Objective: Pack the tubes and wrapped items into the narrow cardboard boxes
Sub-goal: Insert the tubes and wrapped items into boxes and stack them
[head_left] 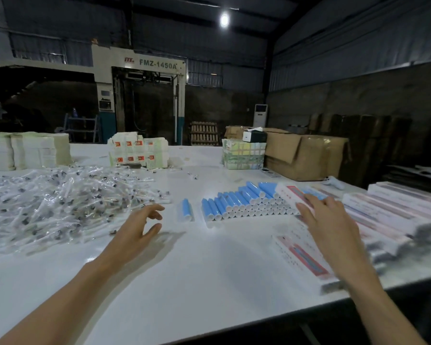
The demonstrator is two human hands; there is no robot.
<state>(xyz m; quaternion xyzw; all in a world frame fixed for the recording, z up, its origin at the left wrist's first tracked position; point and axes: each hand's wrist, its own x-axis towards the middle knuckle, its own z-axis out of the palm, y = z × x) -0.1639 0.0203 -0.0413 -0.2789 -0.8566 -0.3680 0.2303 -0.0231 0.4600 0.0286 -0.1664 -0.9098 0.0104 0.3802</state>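
A stack of blue tubes (239, 202) with white caps lies in rows at the middle of the white table (184, 270). One blue tube (186, 209) lies alone to its left. A big heap of clear wrapped items (60, 202) covers the table's left side. My left hand (139, 227) hovers beside that heap, fingers loosely curled, holding nothing. My right hand (326, 220) reaches over a narrow white and pink box (295, 195) that lies against the tube stack, fingers spread; contact is unclear. Another narrow box (301, 255) lies flat under my right wrist.
Piles of narrow boxes (393, 207) fill the right edge. Stacks of flat cartons (25, 150) stand at the back left, printed packs (137, 150) at the back middle, a bundled pack (243, 155) and brown cardboard boxes (306, 155) at the back right.
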